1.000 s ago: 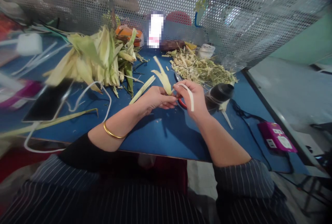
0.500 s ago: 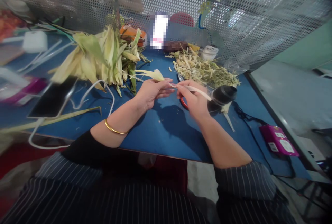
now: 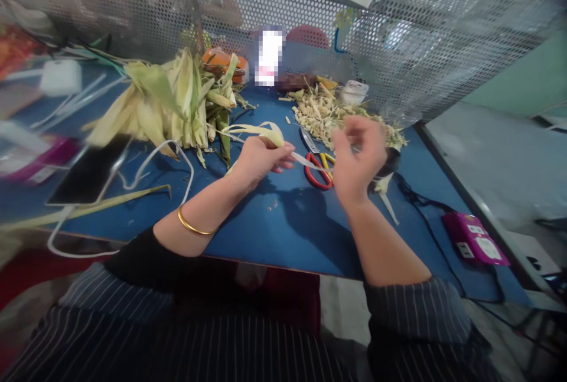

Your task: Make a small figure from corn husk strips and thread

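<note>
Blue surface (image 3: pixel 274 222), bearing all items listed.

- Left hand (image 3: pixel 261 157): yours, closed on a pale husk (image 3: pixel 259 129), thumb and fingers pinching its base. The husk curls up and back over the knuckles toward the heap. The hand sits much where it was half a second ago.
- Strip (image 3: pixel 308 162): a narrow pale length running out of your left hand toward the right, low over the surface. Its far end lies free by the scissors. Half a second ago your right hand was pinching it.
- Right hand (image 3: pixel 358 154): now lifted and drawn off to the right, well apart from the left. The fingers are curled but blurred, and you cannot tell whether they hold anything.
- Scissors (image 3: pixel 316 172): red and yellow handles, flat on the surface between your two hands. They were mostly covered by the right hand before and now show plainly.
- Heap (image 3: pixel 177 98): yellow-green husks, behind and left of the left hand.
- Scraps (image 3: pixel 323 110): a pile of shredded trimmings, behind the right hand.
- Phone (image 3: pixel 88 172) and white cable (image 3: pixel 150 157): at the left.
- Bangle (image 3: pixel 192 227): gold, on your left wrist.
- Mesh (image 3: pixel 398 28): a perforated metal screen along the back.
</note>
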Available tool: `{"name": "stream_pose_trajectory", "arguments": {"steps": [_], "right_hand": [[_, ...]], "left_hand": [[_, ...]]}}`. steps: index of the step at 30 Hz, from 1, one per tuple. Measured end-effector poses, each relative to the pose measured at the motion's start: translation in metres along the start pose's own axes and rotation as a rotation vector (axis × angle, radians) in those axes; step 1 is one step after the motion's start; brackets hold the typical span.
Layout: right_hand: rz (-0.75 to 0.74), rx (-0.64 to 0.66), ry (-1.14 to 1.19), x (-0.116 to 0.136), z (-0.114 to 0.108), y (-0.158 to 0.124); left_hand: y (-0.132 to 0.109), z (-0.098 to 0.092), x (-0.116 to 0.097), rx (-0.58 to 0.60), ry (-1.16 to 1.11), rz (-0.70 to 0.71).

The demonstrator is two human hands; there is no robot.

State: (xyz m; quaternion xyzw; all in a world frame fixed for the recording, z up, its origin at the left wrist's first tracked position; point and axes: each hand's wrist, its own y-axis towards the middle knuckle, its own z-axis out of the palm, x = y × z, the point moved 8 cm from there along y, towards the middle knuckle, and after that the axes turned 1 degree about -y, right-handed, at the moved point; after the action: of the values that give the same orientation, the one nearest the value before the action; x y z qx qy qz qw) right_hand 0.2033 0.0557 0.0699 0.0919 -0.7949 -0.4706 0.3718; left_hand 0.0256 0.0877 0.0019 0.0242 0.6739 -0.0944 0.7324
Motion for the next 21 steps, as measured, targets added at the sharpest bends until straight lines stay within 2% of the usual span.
{"name": "stream_pose_trajectory", "arguments": {"steps": [2, 4, 6, 9, 14, 17, 19, 21], "right_hand": [[-0.133, 0.191, 0.022, 0.026, 0.010, -0.007], [-0.139, 0.323, 0.051, 0.040, 0.019, -0.016], [-0.038, 0.393, 0.091, 0.038, 0.027, -0.023], [0.160, 0.459, 0.166, 0.024, 0.037, -0.028], [0.439, 0.617, 0.365, 0.007, 0.052, -0.036], [0.522, 0.616, 0.452, 0.004, 0.054, -0.039], [0.483, 0.553, 0.427, 0.003, 0.050, -0.035], [0.377, 0.469, 0.344, 0.005, 0.042, -0.028]], "left_hand": [[-0.002, 0.007, 0.002, 0.053, 0.094, -0.004], [-0.004, 0.014, 0.006, 0.116, 0.164, -0.005], [-0.004, 0.020, 0.011, 0.172, 0.231, 0.013], [-0.004, 0.025, 0.016, 0.215, 0.378, 0.073], [-0.005, 0.026, 0.020, 0.198, 0.501, 0.144], [-0.006, 0.026, 0.026, 0.218, 0.374, 0.027], [-0.009, 0.030, 0.032, 0.285, 0.180, -0.135], [-0.014, 0.037, 0.032, 0.385, -0.028, -0.270]]}}
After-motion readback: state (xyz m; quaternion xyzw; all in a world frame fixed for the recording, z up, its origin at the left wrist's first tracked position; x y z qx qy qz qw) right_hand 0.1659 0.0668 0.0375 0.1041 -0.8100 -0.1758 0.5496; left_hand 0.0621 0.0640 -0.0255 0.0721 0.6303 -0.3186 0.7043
